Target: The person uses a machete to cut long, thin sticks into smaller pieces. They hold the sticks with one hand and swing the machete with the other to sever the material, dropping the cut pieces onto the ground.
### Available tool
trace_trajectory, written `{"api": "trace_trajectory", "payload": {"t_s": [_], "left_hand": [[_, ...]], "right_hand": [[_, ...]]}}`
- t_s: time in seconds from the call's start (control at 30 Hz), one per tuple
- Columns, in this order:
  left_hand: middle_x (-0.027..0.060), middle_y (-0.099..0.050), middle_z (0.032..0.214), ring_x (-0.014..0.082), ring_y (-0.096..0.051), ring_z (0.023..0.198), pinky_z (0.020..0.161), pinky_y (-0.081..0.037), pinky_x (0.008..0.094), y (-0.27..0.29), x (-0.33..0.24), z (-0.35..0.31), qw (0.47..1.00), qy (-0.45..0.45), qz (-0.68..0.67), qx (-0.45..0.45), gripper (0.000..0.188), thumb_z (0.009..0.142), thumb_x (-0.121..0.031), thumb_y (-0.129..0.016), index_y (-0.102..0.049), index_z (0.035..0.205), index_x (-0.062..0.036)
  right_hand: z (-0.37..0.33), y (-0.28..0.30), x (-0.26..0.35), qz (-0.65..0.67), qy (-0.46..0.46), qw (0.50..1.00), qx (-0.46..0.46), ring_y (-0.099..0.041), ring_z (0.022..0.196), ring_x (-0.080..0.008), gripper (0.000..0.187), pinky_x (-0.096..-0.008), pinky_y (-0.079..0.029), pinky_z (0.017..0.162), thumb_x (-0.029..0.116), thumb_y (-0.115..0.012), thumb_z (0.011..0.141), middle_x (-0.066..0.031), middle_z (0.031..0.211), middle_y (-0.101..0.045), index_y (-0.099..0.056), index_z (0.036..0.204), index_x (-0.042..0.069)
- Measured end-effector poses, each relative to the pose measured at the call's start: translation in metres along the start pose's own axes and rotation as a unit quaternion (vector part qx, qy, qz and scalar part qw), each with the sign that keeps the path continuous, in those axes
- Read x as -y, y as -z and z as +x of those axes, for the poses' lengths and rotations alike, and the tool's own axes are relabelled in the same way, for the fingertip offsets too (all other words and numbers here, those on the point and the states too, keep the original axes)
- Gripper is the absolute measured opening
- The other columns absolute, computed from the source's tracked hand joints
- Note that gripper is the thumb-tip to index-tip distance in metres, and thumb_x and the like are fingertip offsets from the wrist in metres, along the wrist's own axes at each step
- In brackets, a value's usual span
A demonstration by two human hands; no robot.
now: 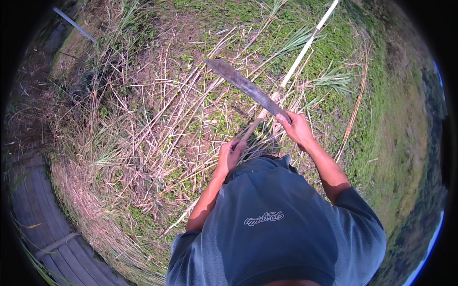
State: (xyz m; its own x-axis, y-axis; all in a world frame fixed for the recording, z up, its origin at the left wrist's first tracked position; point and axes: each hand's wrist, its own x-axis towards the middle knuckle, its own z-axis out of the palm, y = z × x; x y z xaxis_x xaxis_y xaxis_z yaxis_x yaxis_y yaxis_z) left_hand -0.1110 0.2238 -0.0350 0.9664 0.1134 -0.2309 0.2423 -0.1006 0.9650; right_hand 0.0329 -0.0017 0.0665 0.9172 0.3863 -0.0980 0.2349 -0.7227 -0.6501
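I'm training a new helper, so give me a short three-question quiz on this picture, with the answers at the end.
1. Which hand holds the machete?
2. True or false: the left hand is closed around a stick.
3. Where in the picture do the planks show?
A) Upper right
B) Lower left
C) Centre

Key:
1. The right hand.
2. True.
3. B.

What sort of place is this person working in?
Probably open rural land: low, leafy green plants and long, thin, dry tan stalks spread over the ground, and what looks like a grey wooden plank walkway runs along the lower left.
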Motion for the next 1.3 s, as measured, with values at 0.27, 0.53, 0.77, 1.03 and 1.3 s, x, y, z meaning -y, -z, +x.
{"api": "trace_trajectory", "payload": {"t_s": [0.27,0.53,0.77,1.03,1.3], "left_hand": [[0.0052,-0.062,0.073,0.0119,-0.052,0.065,0.060,-0.043,0.0290,0.003,-0.018,-0.024,0.992,-0.008,0.051,-0.111,0.028,0.095,-0.025,-0.062,-0.069,0.113,-0.0047],[0.0079,-0.064,0.074,0.0149,-0.055,0.068,0.063,-0.044,0.0323,0.010,-0.028,-0.041,0.988,0.055,0.020,-0.141,0.032,0.092,-0.030,-0.066,-0.070,0.111,-0.0047],[0.0067,-0.065,0.079,0.0147,-0.056,0.071,0.066,-0.046,0.0332,0.001,-0.008,-0.046,0.987,-0.038,0.031,-0.151,0.042,0.092,-0.034,-0.065,-0.066,0.119,-0.0024],[0.0068,-0.066,0.083,0.0125,-0.057,0.072,0.063,-0.045,0.0303,0.010,-0.020,-0.063,0.995,-0.041,0.023,-0.090,0.042,0.093,-0.032,-0.063,-0.062,0.124,-0.0040],[0.0132,-0.066,0.073,0.0270,-0.063,0.062,0.063,-0.049,0.0374,0.028,0.035,-0.097,0.984,0.022,0.108,-0.142,0.025,0.086,-0.027,-0.069,-0.068,0.101,-0.0067]], "right_hand": [[0.003,-0.009,0.000,0.070,-0.023,0.995,-0.064,-0.049,0.052,-0.0187,0.048,-0.0383,-0.040,0.053,0.046,-0.055,0.094,-0.0092,0.056,-0.053,-0.066,0.087,-0.001],[0.003,-0.023,-0.009,0.135,-0.017,0.985,-0.109,-0.044,0.047,-0.0087,0.039,-0.0274,-0.035,0.044,0.039,-0.055,0.098,0.0007,0.057,-0.047,-0.056,0.080,0.004],[-0.015,-0.009,0.000,0.293,-0.050,0.948,-0.112,-0.043,0.041,-0.0066,0.040,-0.0255,-0.034,0.039,0.040,-0.057,0.098,0.0026,0.054,-0.046,-0.054,0.078,0.005],[-0.065,-0.053,0.008,0.043,-0.006,0.999,-0.001,-0.054,0.057,-0.0232,0.042,-0.0390,-0.044,0.060,0.042,-0.062,0.090,-0.0134,0.061,-0.057,-0.067,0.090,0.000],[-0.046,-0.044,0.017,0.070,-0.033,0.992,-0.097,-0.049,0.052,-0.0182,0.047,-0.0374,-0.041,0.053,0.046,-0.056,0.094,-0.0091,0.056,-0.052,-0.066,0.092,-0.001]]}}
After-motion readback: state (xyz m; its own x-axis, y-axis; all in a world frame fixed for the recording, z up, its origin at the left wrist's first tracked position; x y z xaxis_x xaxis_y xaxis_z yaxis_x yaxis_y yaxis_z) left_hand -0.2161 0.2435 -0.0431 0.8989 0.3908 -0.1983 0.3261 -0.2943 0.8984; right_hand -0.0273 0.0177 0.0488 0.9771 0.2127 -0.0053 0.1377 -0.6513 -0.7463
